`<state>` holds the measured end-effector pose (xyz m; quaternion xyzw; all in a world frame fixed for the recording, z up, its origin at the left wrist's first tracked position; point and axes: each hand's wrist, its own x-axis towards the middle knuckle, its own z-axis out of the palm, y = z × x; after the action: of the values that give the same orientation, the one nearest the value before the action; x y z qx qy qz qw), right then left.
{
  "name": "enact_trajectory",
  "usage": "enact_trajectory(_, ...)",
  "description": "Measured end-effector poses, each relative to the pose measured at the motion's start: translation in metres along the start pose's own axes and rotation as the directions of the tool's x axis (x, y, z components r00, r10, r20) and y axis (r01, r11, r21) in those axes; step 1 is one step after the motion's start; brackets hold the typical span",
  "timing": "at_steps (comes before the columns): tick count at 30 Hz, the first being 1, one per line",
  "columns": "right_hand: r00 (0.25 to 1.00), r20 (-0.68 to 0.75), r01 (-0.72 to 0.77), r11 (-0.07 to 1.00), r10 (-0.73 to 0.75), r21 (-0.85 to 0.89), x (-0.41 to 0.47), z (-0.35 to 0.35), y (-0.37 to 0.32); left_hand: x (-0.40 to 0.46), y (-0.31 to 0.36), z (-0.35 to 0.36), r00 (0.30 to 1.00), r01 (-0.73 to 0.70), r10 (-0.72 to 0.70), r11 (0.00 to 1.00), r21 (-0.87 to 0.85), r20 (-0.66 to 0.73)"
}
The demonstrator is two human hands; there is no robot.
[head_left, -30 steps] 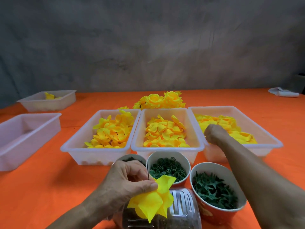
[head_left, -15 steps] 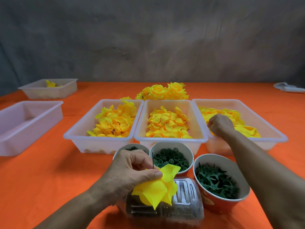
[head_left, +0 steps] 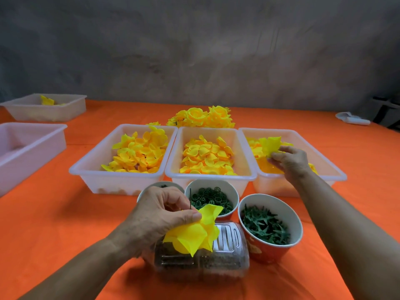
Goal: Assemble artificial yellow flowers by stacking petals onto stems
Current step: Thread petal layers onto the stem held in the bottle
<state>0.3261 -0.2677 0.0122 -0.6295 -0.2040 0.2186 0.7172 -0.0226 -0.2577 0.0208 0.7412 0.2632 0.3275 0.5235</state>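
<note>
Mid-stack: the left hand [head_left: 160,215] pinches the half-built flower [head_left: 194,232] on its stem [head_left: 190,198] near the table's front edge. The right hand [head_left: 289,161] pinches a petal [head_left: 270,145] over the right-hand tray [head_left: 337,169]. Next, the petal likely needs threading onto the stem tip.

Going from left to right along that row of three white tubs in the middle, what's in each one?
Left tub: cupped yellow petals → middle tub: rounder yellow-orange petals → right tub: large yellow petals, with the right hand pinching one petal piece above it.
</note>
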Motion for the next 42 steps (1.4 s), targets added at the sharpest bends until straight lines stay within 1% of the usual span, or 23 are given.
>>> enact_trajectory(3, 1.000, 0.011, -0.029, 0.991, 0.028, 0.131, -0.006, 0.000, 0.002, 0.000, -0.001, 0.000, 1.000, -0.001, 0.001, 1.000, 0.013, -0.006)
enact_trajectory(8, 1.000, 0.015, -0.011, 0.988, 0.008, 0.156, -0.018, 0.000, -0.003, -0.001, -0.004, 0.000, 0.999, -0.015, 0.017, 0.999, 0.050, -0.037)
enact_trajectory(12, 1.000, 0.018, -0.017, 0.954, 0.012, 0.298, -0.028, 0.000, -0.012, -0.001, -0.010, 0.000, 0.998, -0.031, 0.034, 0.998, 0.062, -0.052)
enact_trajectory(15, 0.999, 0.032, -0.021, 0.938, 0.011, 0.346, -0.032, -0.001, -0.016, 0.000, -0.010, 0.000, 0.997, -0.049, 0.054, 0.996, 0.073, -0.058)
enact_trajectory(19, 0.995, 0.061, -0.100, 0.911, 0.082, 0.400, -0.032, -0.002, -0.016, -0.001, -0.009, 0.001, 0.996, -0.061, 0.065, 0.996, 0.071, -0.062)
enact_trajectory(21, 0.992, 0.059, -0.124, 0.906, 0.109, 0.405, -0.030, -0.003, -0.015, -0.002, -0.009, 0.001, 0.996, -0.067, 0.071, 0.996, 0.064, -0.063)
enact_trajectory(24, 0.992, 0.030, -0.121, 0.892, 0.120, 0.436, -0.025, -0.004, -0.013, -0.002, -0.009, 0.001, 0.995, -0.075, 0.080, 0.995, 0.070, -0.060)
enact_trajectory(26, 0.994, -0.014, -0.094, 0.919, 0.108, 0.384, -0.021, -0.003, -0.012, -0.002, -0.010, 0.000, 0.994, -0.086, 0.091, 0.993, 0.078, -0.061)
enact_trajectory(29, 0.991, -0.103, -0.062, 0.973, 0.086, 0.221, -0.017, 0.003, -0.012, -0.002, -0.010, 0.000, 0.994, -0.089, 0.093, 0.993, 0.076, -0.054)
enact_trajectory(31, 0.985, -0.120, -0.097, 0.978, 0.121, 0.186, -0.015, 0.008, -0.013, -0.002, -0.010, 0.000, 0.995, -0.087, 0.091, 0.994, 0.073, -0.051)
enact_trajectory(33, 0.977, -0.082, -0.179, 0.965, 0.197, 0.190, -0.016, 0.012, -0.013, -0.002, -0.010, 0.000, 0.995, -0.086, 0.090, 0.994, 0.070, -0.052)
enact_trajectory(35, 0.970, -0.053, -0.221, 0.953, 0.237, 0.206, -0.017, 0.014, -0.013, -0.002, -0.010, 0.000, 0.994, -0.087, 0.091, 0.994, 0.070, -0.056)
enact_trajectory(38, 0.974, -0.014, -0.213, 0.944, 0.224, 0.253, -0.021, 0.014, -0.013, -0.002, -0.009, 0.000, 0.995, -0.078, 0.083, 0.994, 0.077, -0.056)
enact_trajectory(42, 0.984, -0.004, -0.172, 0.951, 0.179, 0.259, -0.026, 0.016, -0.016, -0.003, -0.008, 0.001, 0.996, -0.067, 0.071, 0.996, 0.056, -0.057)
